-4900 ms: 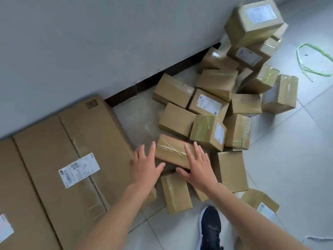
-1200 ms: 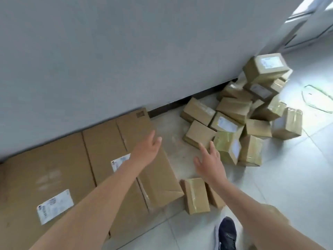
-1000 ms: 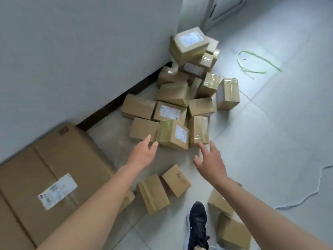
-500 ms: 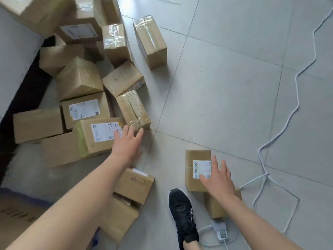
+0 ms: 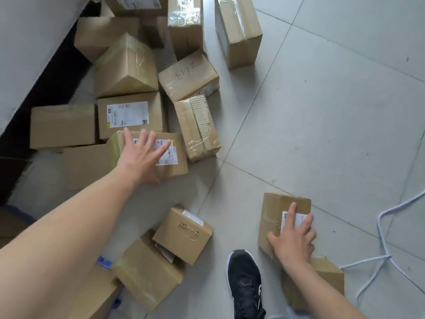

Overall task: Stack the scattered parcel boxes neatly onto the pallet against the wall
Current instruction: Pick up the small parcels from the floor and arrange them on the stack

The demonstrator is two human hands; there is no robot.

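Several brown parcel boxes lie scattered on the tiled floor by the wall. My left hand lies flat with spread fingers on a labelled box in the pile. My right hand rests with straight fingers on top of a small labelled box near my foot. A further small box sits under my right forearm. Two small boxes lie between my arms. The pallet is not clearly in view.
A grey wall with a dark baseboard runs along the left. My black shoe stands between the small boxes. A white cord snakes over the tiles at right. Large cardboard with a blue edge shows at the lower left.
The view has swung right and down from the big cartons to the pile. My left hand moved onto the labelled box, and my right hand settled on the small box by my foot.
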